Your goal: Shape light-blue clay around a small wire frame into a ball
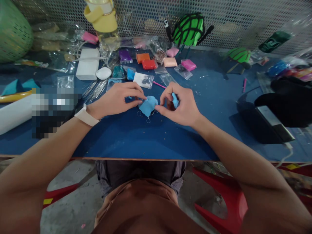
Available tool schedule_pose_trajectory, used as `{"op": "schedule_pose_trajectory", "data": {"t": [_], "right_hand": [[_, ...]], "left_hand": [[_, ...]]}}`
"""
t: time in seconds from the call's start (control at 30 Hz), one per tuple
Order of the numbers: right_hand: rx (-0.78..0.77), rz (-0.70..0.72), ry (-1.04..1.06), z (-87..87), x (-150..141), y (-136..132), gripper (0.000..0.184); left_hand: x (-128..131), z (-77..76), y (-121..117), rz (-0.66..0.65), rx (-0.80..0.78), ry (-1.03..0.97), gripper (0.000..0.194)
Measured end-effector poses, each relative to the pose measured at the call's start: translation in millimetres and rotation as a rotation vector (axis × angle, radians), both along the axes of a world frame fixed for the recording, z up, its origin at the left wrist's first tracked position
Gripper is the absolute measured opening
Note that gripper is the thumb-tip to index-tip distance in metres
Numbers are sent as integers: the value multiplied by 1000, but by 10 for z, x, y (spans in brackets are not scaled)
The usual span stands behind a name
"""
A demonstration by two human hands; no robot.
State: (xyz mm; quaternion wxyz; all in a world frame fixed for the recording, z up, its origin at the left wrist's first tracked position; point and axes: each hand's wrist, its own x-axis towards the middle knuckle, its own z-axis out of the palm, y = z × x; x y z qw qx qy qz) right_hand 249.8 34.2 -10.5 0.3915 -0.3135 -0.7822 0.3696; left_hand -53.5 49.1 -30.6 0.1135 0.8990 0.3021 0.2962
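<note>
A flattened lump of light-blue modelling clay (148, 106) lies on the blue table, with thin wire loops (148, 120) poking out along its lower edge. The thumb and index finger of my left hand (119, 99) pinch its upper left side. From the right, my right hand (181, 104) touches the clay's edge with its thumb tip. A smaller piece of blue clay (175, 100) is tucked in the curled fingers of that hand. Just behind the hands lies a pink stick (159, 85).
Clay packets in several colours, such as a red packet (149, 64), lie behind the hands. A white box (87, 64) and thin wires (97, 88) are at left. Green-and-black turtle-like models (188, 31) stand at the back. A phone-like device (275, 123) leans at right.
</note>
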Motion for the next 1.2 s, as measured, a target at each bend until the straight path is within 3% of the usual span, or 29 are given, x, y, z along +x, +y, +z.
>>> {"op": "schedule_pose_trajectory", "data": {"t": [0.17, 0.33, 0.47, 0.67, 0.93, 1.2], "right_hand": [[-456, 14, 82, 180, -107, -316, 60], [-707, -273, 324, 216, -115, -747, 67], [-986, -269, 424, 195, -103, -982, 59], [-975, -325, 556, 46, -159, -1018, 46], [-1025, -264, 698, -25, -170, -904, 41], [-1017, -264, 809, -131, -226, -915, 35]], "left_hand": [[33, 37, -43, 51, -81, 41, 37], [84, 77, -93, 51, -223, 132, 51], [137, 59, -100, 26, -215, 135, 46], [184, -3, -99, 16, -181, 121, 41], [227, -95, -94, -64, -108, 17, 19], [255, -136, -105, -84, -27, -10, 25]]}}
